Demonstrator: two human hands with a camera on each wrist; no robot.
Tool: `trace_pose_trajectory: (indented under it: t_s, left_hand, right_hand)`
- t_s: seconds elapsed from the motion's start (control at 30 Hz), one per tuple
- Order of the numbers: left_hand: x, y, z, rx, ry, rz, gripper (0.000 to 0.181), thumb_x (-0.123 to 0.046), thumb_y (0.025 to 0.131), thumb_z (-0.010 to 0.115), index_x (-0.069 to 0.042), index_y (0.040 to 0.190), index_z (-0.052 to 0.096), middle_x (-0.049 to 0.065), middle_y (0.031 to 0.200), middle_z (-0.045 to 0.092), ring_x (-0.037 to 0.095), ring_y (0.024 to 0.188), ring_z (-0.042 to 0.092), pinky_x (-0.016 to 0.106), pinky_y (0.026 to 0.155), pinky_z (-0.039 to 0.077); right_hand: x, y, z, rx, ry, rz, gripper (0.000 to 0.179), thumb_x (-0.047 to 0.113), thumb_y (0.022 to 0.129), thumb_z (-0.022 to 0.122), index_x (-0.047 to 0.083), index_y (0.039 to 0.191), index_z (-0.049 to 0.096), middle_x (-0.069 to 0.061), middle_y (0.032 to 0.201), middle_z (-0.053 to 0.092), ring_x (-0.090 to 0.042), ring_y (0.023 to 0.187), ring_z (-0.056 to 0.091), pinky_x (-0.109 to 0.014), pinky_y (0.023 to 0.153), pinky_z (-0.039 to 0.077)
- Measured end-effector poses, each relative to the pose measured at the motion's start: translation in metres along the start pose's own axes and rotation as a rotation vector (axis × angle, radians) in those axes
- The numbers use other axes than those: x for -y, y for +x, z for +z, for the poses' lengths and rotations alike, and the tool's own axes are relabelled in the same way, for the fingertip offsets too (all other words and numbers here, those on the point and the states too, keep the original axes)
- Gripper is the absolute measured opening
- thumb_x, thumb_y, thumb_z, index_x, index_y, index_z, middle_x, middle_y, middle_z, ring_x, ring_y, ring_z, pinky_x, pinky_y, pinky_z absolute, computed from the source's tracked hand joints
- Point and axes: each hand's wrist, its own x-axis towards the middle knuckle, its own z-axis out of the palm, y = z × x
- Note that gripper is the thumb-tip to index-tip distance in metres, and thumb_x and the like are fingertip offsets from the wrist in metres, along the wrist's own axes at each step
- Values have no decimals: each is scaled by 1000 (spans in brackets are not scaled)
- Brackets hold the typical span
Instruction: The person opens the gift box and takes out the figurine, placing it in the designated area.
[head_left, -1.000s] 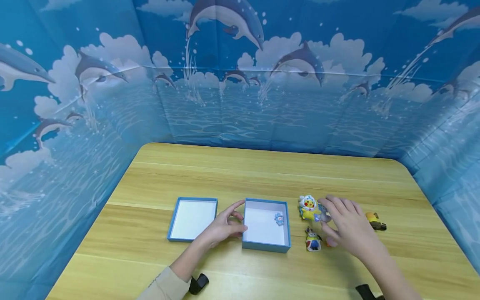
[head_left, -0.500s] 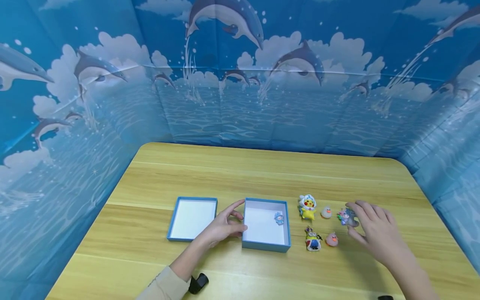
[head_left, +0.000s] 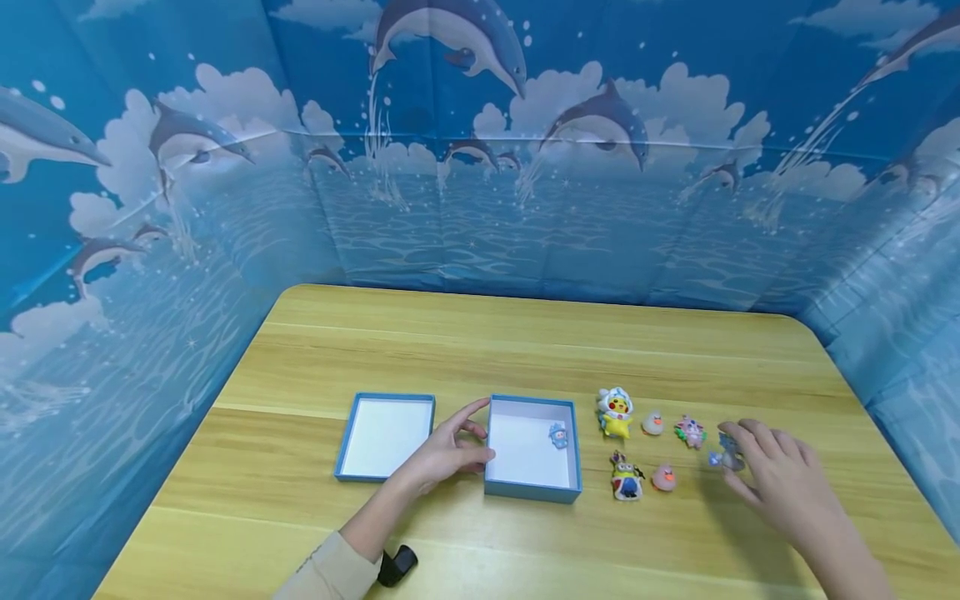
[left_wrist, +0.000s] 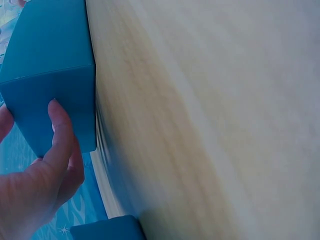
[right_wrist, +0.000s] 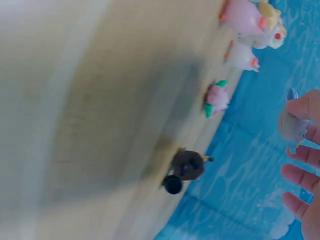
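My left hand (head_left: 450,452) rests against the left wall of a blue open-topped box (head_left: 531,493); in the left wrist view a fingertip touches the box's side (left_wrist: 47,42). Inside the box lies a small light-blue figurine (head_left: 558,436). Over the table's right part, my right hand (head_left: 783,475) pinches a small grey figurine (right_wrist: 291,124) with blue parts between thumb and fingers. It is held above the tabletop. Nearest to it stands a pink figurine (head_left: 690,432) with green parts. A dark brown toy (right_wrist: 187,165) shows below the hand in the right wrist view, hidden in the head view.
A blue-rimmed lid (head_left: 390,437) lies left of the box. Right of the box stand a yellow figurine in a white hood (head_left: 616,412), a caped minion figurine (head_left: 626,479), a whitish duck (head_left: 652,423) and a pink duck (head_left: 664,477). A dolphin-print curtain (head_left: 480,225) surrounds the table.
My right hand has moved right with the grey figurine, from beside the hooded figurine past the pink one. Both ducks and the pink figurine have come into sight. The left hand stays put.
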Motion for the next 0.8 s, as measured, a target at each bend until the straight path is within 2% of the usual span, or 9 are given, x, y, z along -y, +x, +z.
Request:
trace_pose_trajectory:
  t_s: [0.13,0.47,0.8]
  left_hand:
    - [-1,0,0,-6,0,-4,75,0,79,66,-21,143,31,19,112,42,17,76,59,39,78,55]
    - [0,0,-1,-1,3,-2,75,-1,80,66,-21,143,31,17,110,44,18,78,60,40,79,55]
    - [-1,3,-5,2,8,2,75,-1,79,66,-21,142,32,15,109,44,18,78,60,39,79,55]
  right_hand:
    - [-2,-6,8,43,-45,-14,50,26,77,68,6,117,48,-17,114,48,-40,96,48,-59,75,41]
    - [4,-12,18,176,-55,-3,55,25,73,72,9,121,48,-13,117,49,-38,103,46,-61,81,40]
    - [7,-14,28,245,-52,5,52,26,76,70,10,121,49,-12,119,49,-37,105,45,-60,84,38]
